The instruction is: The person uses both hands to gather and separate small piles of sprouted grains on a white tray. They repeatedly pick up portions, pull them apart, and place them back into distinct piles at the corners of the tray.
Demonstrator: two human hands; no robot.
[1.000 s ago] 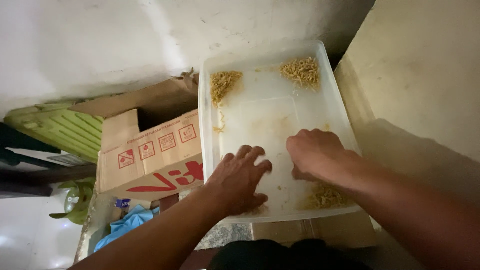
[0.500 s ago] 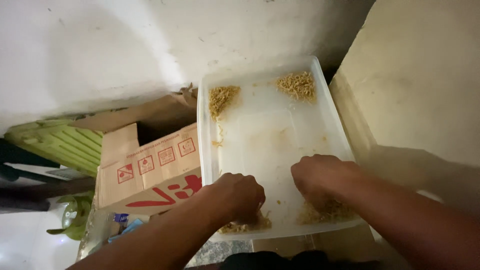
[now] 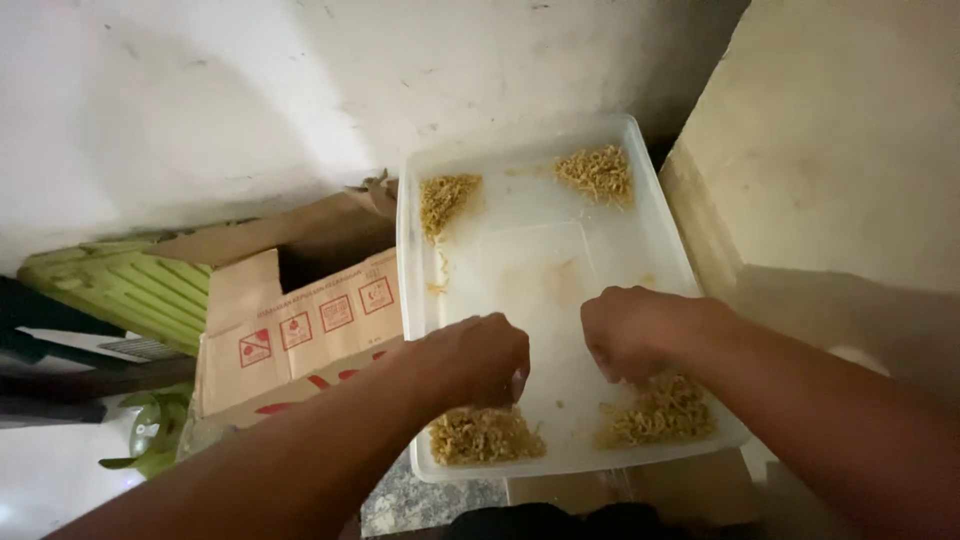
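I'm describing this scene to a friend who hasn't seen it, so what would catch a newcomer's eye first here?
First, the clear rectangular plastic tray in the middle, with four yellow-brown clumps of dry noodles, one in each corner. Over its near half, the left hand and right hand are both curled shut just above the two near clumps. To the left sits an open brown cardboard box with red markings.
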